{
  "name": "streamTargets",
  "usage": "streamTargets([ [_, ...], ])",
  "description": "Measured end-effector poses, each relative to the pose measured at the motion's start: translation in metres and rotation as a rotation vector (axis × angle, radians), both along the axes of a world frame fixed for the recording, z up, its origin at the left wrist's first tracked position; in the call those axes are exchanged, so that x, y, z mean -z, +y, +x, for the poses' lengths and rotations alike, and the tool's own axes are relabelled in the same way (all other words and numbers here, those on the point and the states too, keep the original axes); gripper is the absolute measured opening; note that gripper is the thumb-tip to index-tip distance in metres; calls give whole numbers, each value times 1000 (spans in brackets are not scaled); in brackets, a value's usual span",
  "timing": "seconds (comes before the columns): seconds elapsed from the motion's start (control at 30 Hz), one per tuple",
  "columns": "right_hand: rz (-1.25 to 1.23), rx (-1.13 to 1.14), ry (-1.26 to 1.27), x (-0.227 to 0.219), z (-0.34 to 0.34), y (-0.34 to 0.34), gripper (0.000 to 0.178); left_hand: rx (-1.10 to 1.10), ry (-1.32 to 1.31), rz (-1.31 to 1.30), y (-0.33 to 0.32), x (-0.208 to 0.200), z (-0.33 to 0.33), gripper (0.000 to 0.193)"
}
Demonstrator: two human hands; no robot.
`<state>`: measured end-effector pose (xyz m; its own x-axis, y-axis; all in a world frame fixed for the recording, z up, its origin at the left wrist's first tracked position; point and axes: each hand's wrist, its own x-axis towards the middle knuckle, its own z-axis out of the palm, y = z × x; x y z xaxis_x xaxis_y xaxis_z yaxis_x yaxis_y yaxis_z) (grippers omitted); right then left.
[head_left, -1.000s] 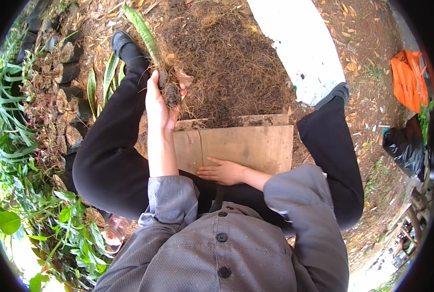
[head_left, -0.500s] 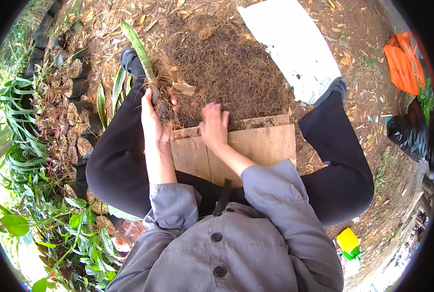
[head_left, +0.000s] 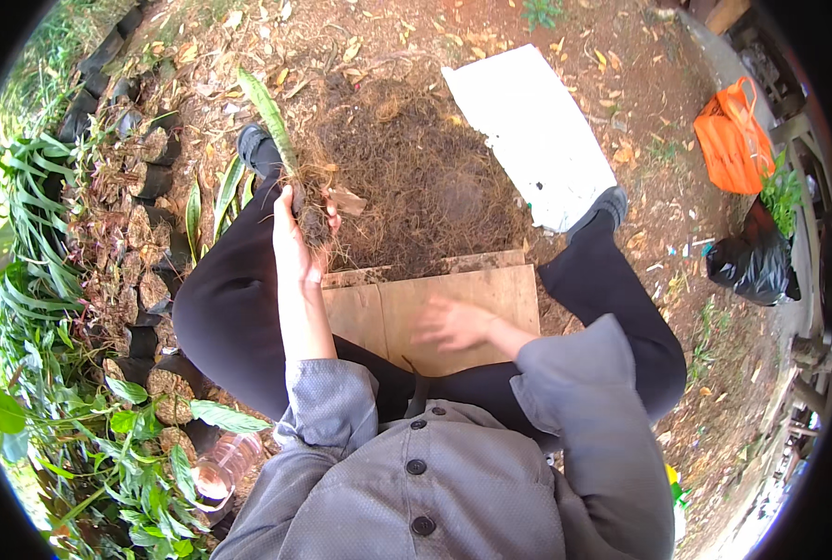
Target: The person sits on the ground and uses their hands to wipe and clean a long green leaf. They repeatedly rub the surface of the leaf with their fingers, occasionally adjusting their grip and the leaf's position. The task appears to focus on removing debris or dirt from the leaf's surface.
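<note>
My left hand (head_left: 293,252) is wrapped round the root ball of a snake plant (head_left: 269,114). Its single long green leaf points up and away, and soil and fine roots hang about my fingers. Over the wooden board (head_left: 355,315) between my legs is my right hand (head_left: 455,323), blurred, its fingers spread and nothing visible in them. Whether it touches the board I cannot tell. Beyond the board's far edge lies a wide heap of dark soil and fibrous roots (head_left: 406,177).
A white sack (head_left: 532,131) lies by my right foot. Further right are an orange bag (head_left: 731,140) and a black plastic bag (head_left: 756,259). Potted plants (head_left: 154,224) line the left side. A clear plastic container (head_left: 227,464) stands near my left hip.
My right hand has moved from the soil at the board's far edge back over the board, nearer to me. The left hand keeps its hold on the snake plant. The view has shifted slightly.
</note>
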<state>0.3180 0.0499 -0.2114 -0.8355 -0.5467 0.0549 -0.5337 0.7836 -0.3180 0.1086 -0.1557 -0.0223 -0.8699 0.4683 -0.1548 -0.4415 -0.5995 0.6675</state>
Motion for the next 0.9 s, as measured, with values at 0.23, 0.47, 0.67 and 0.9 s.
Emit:
streamTargets([
  [0.23,-255,1090,489,-60,-66,58,49,38,57,-48,-20,-19,18,38],
  [0.47,-515,1211,237,-197,-113,83,22,216,159,-47,-12,-52,36,38],
  [0.67,-194,996,287,-254,-109,93,19,111,342,-66,27,-95,31,31],
  [0.9,-953,657,-4,-294,-185,39,19,87,361,-197,68,-66,-7,30],
])
